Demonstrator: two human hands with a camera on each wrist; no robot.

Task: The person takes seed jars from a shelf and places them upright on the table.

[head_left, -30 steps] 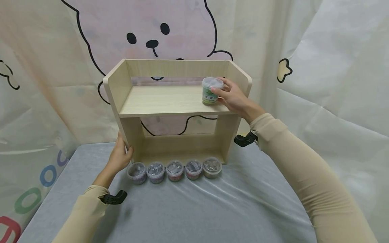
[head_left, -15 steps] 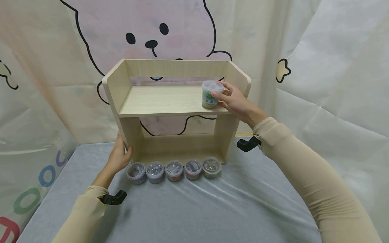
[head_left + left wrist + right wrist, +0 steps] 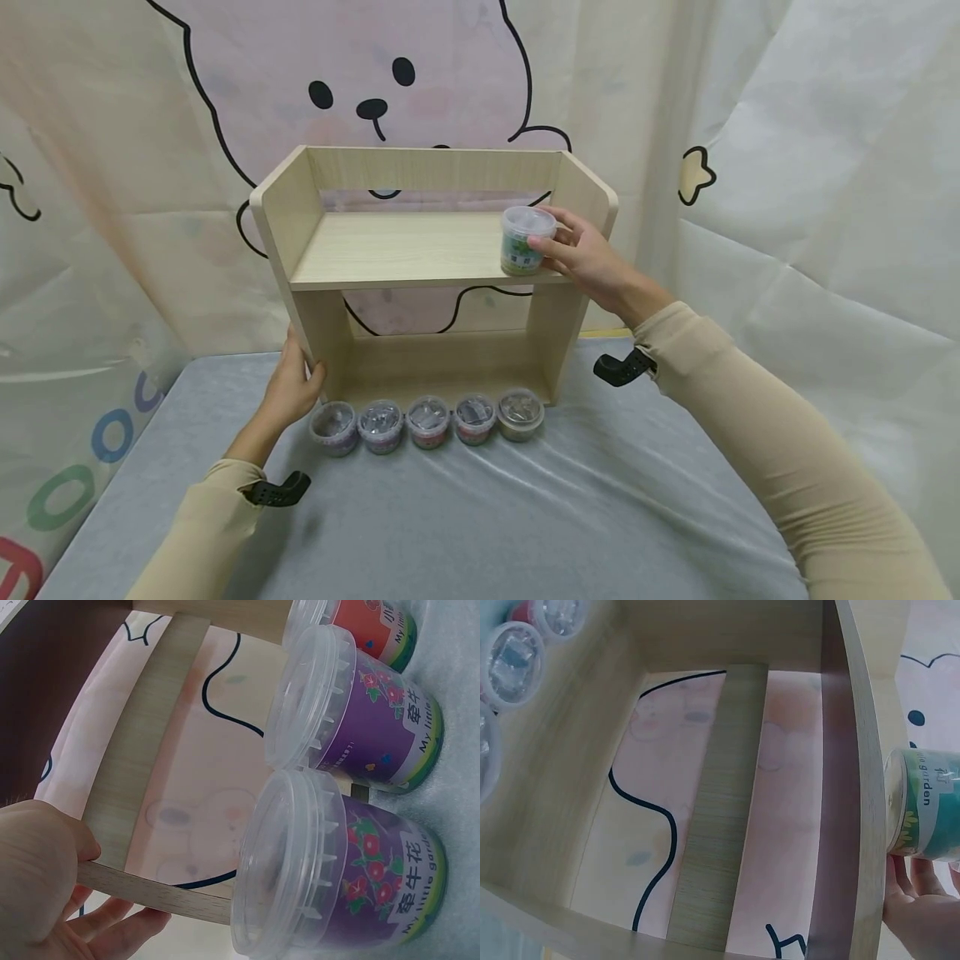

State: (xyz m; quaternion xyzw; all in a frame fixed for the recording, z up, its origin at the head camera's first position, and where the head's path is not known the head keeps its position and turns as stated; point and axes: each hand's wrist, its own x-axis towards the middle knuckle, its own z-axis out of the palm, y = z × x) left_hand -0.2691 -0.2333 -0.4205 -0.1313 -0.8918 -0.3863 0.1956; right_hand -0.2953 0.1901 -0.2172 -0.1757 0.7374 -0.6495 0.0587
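My right hand (image 3: 596,262) grips a small clear-lidded plastic tub (image 3: 519,250) with a teal and green label, thumb in front and fingers round its far right side. The tub is upright at the right end of the wooden shelf's upper board (image 3: 397,250), close to the front edge. In the right wrist view, the tub's base (image 3: 895,802) shows beside the board's edge. My left hand (image 3: 288,387) holds the left side panel (image 3: 303,325) of the shelf low down; in the left wrist view, the thumb and fingers (image 3: 127,926) lie on opposite sides of the panel edge.
Several lidded tubs (image 3: 429,422) stand in a row on the grey-blue cloth (image 3: 480,517) before the lower compartment (image 3: 442,362). The two nearest my left hand have purple flower labels (image 3: 375,877). A curtain (image 3: 450,75) with a cartoon bear hangs behind.
My right hand has brought the tub a little forward over the upper board, toward its front edge. The left hand keeps its hold on the side panel.
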